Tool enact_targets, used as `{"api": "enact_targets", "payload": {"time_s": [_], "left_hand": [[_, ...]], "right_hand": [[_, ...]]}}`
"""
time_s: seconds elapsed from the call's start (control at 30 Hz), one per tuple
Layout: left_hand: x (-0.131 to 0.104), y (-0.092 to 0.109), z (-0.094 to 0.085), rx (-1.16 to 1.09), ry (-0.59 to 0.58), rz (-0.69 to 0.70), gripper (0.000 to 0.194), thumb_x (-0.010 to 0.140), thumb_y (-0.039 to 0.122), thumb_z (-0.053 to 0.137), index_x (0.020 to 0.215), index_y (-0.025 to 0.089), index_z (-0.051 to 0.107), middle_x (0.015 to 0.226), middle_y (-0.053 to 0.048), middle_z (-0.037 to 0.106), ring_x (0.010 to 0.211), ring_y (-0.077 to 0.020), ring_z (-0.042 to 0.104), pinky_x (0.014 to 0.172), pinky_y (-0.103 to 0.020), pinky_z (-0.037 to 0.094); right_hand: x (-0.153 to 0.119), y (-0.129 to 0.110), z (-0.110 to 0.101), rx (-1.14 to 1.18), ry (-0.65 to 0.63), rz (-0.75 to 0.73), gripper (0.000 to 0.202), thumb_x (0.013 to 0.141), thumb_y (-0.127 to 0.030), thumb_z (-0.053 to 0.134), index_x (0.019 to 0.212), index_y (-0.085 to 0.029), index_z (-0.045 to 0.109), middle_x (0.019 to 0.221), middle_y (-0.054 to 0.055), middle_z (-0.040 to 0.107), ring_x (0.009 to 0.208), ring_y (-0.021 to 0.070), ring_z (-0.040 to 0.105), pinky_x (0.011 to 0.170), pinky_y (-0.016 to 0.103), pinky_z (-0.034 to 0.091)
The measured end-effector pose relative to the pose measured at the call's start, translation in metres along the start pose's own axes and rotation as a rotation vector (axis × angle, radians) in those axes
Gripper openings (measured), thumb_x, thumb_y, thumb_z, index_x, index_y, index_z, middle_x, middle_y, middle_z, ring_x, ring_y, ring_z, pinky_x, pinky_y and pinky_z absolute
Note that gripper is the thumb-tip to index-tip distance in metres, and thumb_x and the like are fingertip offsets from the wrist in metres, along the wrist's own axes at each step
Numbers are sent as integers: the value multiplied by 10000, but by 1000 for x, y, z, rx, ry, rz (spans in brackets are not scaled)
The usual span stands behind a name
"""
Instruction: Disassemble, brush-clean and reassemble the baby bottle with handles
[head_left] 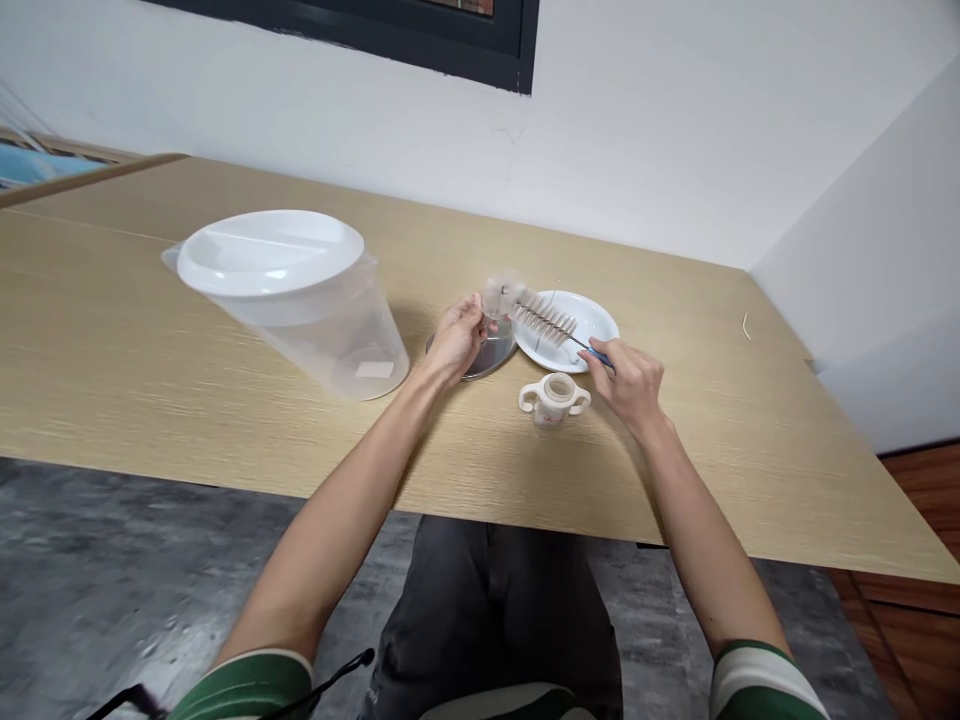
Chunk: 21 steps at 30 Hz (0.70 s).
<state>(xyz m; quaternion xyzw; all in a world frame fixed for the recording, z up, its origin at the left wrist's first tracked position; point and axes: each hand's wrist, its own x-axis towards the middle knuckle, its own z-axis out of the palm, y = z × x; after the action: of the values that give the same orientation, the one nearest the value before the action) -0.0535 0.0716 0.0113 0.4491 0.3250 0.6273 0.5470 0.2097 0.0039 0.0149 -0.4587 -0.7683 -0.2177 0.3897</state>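
In the head view, my right hand [628, 382] is closed round the blue handle of a bottle brush [546, 318] with pale bristles. The brush slants up to the left, its tip at a small clear plastic cap-like piece [496, 298]. That piece is pinched in the fingers of my left hand [457, 342]; whether the tip sits inside it is hard to make out. Under my left hand is a shallow round metal bowl [491, 358], partly hidden. A small translucent baby bottle [555, 402] with two side handles stands upright nearer me. Behind the brush lies a white plate [592, 318].
A large translucent pitcher [322, 330] with a white lid stands on the wooden table [225, 400] to the left. A thin white bent strip [746, 326] lies far right. The wall [645, 130] rises behind the table, with a dark window frame [420, 50].
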Motion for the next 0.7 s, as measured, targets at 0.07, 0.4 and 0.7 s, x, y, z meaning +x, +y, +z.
{"api": "enact_targets", "payload": {"time_s": [0.07,0.4,0.7], "left_hand": [[2,-3,-2,-11,35,-3,360,851,528,777,832,200,630,769,-21,666,633,-129,588,598,-263,450],[1,2,-3,-86,51,-54,394,839,573,775,799,197,665,753,-18,667,685,-133,635,604,-257,465],[-6,7,-5,-19,-8,-53,449,567,284,980,916,175,720,908,-64,767,869,-186,721,830,-296,561]], "right_hand": [[0,-1,0,-20,-37,-18,307,1034,-415,526,891,-206,700,719,16,707,607,125,599,585,276,353],[-1,-3,0,-23,-41,-11,284,1035,-398,523,916,-209,699,741,13,693,599,119,568,564,282,333],[-1,-2,2,-16,-24,51,311,1027,-433,525,896,-207,692,793,29,734,626,131,607,576,269,361]]}}
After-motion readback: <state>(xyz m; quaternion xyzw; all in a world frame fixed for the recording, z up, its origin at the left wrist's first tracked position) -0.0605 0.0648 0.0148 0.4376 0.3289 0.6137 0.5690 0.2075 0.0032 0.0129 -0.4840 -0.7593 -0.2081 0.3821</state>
